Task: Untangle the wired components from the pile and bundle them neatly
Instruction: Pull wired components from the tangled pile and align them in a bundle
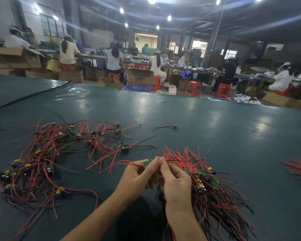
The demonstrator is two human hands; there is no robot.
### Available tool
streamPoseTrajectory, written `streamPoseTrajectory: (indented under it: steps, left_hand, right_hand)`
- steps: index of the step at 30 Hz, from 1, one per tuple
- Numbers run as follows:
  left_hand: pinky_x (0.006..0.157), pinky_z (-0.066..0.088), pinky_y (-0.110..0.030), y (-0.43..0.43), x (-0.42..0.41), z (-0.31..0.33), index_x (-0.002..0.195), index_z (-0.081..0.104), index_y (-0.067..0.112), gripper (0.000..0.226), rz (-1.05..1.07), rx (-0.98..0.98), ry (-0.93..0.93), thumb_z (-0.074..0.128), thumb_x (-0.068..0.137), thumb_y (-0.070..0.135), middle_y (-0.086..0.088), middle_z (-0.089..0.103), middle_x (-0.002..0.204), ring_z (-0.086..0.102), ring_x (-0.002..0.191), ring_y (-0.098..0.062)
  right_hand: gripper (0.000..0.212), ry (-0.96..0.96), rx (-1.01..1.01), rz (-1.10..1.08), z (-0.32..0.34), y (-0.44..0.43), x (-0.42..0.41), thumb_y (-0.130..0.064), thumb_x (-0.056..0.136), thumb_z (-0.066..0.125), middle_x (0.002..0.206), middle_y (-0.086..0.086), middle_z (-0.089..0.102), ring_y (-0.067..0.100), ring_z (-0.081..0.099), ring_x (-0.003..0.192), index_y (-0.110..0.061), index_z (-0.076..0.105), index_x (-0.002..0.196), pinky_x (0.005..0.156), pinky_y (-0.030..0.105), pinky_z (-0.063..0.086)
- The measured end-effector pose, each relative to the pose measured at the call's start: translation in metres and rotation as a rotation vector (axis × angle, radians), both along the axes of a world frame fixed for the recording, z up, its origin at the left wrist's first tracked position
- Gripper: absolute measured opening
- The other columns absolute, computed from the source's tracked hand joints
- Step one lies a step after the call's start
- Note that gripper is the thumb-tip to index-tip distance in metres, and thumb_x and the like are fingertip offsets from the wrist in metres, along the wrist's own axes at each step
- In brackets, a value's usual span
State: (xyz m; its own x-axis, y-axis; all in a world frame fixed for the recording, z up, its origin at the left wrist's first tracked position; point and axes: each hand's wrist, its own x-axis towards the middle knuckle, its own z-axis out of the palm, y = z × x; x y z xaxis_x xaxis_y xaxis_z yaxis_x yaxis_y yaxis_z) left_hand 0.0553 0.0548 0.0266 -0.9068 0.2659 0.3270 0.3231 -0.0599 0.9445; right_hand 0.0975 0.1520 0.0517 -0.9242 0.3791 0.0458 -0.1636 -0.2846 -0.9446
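Both hands pinched on one wired board above the green table, between pile and bundle.

The left hand (137, 176) holds a small green circuit board (147, 163) between thumb and fingertips, closed tight on it; its red leads trail off to the left. The right hand (176, 182) meets it fingertip to fingertip, pinched shut on the thin black wire (184, 160) that runs right from the board. The tangled pile (59, 153) of red-wired boards lies to the left — spread loose across the dark green table (215, 133). The sorted bundle (214, 192) lies just right of the right hand, partly under it, wires fanned near and far. One stray wired component (175, 126) sits apart, farther back. Another red wire cluster (297, 169) shows at the right edge — blurred.
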Motion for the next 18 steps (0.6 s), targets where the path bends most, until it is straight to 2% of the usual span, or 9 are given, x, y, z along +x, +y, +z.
streamPoseTrajectory:
  steps: [4,7,9,10,13,16,18]
  left_hand:
    - [0.050,0.044,-0.022,0.0025,-0.0004,0.0000,0.084,0.063,-0.012,0.057,0.015,0.120,-0.035,0.058,0.083,0.046,-0.007,0.057,0.058,0.052,0.052,-0.015]
    - [0.049,0.042,-0.022,-0.0006,-0.0027,0.0013,0.074,0.068,0.001,0.045,-0.030,0.131,-0.084,0.063,0.088,0.044,-0.004,0.056,0.056,0.052,0.051,-0.015]
    - [0.049,0.042,-0.023,-0.0010,-0.0042,0.0013,0.064,0.068,0.018,0.037,-0.057,0.111,-0.090,0.057,0.089,0.042,-0.002,0.055,0.054,0.051,0.049,-0.016]
    - [0.048,0.041,-0.024,-0.0003,-0.0046,0.0008,0.060,0.066,0.020,0.039,-0.059,0.105,-0.083,0.053,0.089,0.042,-0.002,0.054,0.053,0.050,0.049,-0.016]
    - [0.047,0.041,-0.025,0.0030,-0.0046,0.0006,0.057,0.059,0.015,0.046,-0.047,0.122,-0.077,0.054,0.090,0.046,-0.006,0.051,0.053,0.047,0.046,-0.016]
    - [0.047,0.042,-0.022,0.0034,-0.0057,0.0014,0.057,0.060,0.014,0.043,-0.038,0.159,-0.076,0.060,0.091,0.040,-0.001,0.051,0.051,0.048,0.046,-0.013]
    - [0.047,0.041,-0.021,0.0031,-0.0079,0.0002,0.058,0.055,-0.002,0.046,-0.029,0.179,-0.074,0.060,0.088,0.034,-0.002,0.047,0.047,0.044,0.043,-0.013]
  right_hand:
    - [0.027,0.006,0.062,-0.021,-0.0019,-0.0018,-0.0009,-0.018,0.092,0.065,0.074,0.007,0.076,0.018,0.072,0.070,-0.024,0.080,0.071,0.066,0.029,0.059]
    - [0.026,0.018,0.083,-0.020,-0.0030,-0.0023,-0.0008,-0.020,0.092,0.065,0.075,0.007,0.076,0.019,0.073,0.072,-0.025,0.080,0.072,0.069,0.030,0.060]
    - [0.025,0.019,0.093,-0.020,-0.0042,-0.0020,-0.0020,-0.021,0.091,0.065,0.075,0.006,0.076,0.019,0.072,0.071,-0.026,0.080,0.072,0.070,0.032,0.060]
    - [0.026,0.020,0.101,-0.030,-0.0050,-0.0015,-0.0031,-0.020,0.091,0.065,0.073,0.007,0.075,0.018,0.071,0.069,-0.025,0.080,0.071,0.070,0.033,0.059]
    - [0.025,0.025,0.106,-0.047,-0.0078,0.0001,-0.0056,-0.019,0.091,0.066,0.073,0.013,0.074,0.020,0.068,0.070,-0.020,0.079,0.069,0.074,0.040,0.057]
    - [0.023,0.005,0.100,-0.036,-0.0084,-0.0011,-0.0060,-0.021,0.091,0.066,0.075,0.011,0.075,0.024,0.068,0.073,-0.020,0.079,0.073,0.077,0.042,0.056]
    - [0.023,-0.022,0.062,-0.031,-0.0088,-0.0008,-0.0066,-0.021,0.091,0.067,0.075,0.010,0.074,0.025,0.066,0.072,-0.018,0.079,0.072,0.075,0.039,0.054]
